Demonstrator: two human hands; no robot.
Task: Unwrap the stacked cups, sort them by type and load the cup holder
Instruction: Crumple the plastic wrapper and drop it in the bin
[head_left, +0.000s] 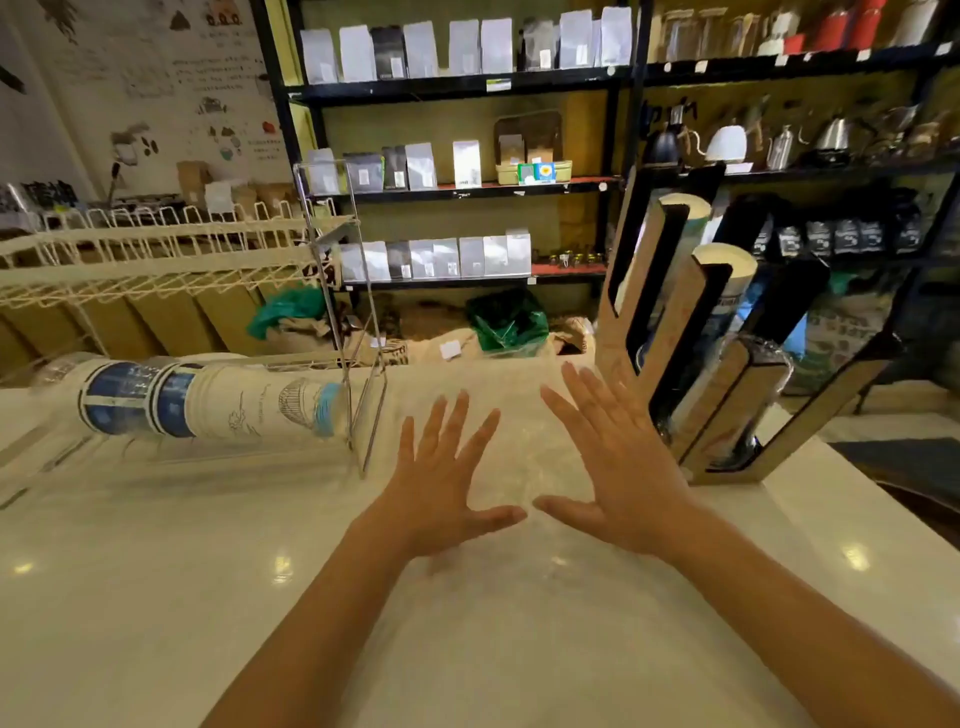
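Both hands over the white desk (156, 597), palms down, holding nothing; left hand (441, 493) and right hand (618, 478) side by side, thumbs nearly meeting, fingers (582, 395) on both spread wide apart; cannot tell whether the palms touch the surface.

Open room: the near and near-left desk is bare and glossy; the right desk edge runs diagonally just past the right forearm, dropping to a dark floor.

Stacked cups (208, 405) lie on their side at left, well apart from the left hand; white paper cups with blue bands, in a clear wrap (wrap hard to make out through blur); the far end sits against the foot of a wire frame (358, 322) standing upright between the cups and the hands.

Cup holder (691, 332) stands at right, just beside the right hand; wood-coloured slotted columns, tilted back; two columns show cream cup rims at the top, the nearest column holds clear plastic cups (769, 364).

White wire rack (130, 249) runs along the back left edge, above the cups; behind the desk, sacks and green bags on the floor; black shelves (467, 88) carry grey and white pouches, with kettles and dark bags to the right.

Writing: line drawings and small print on the cups, not readable; wall poster text too blurred.
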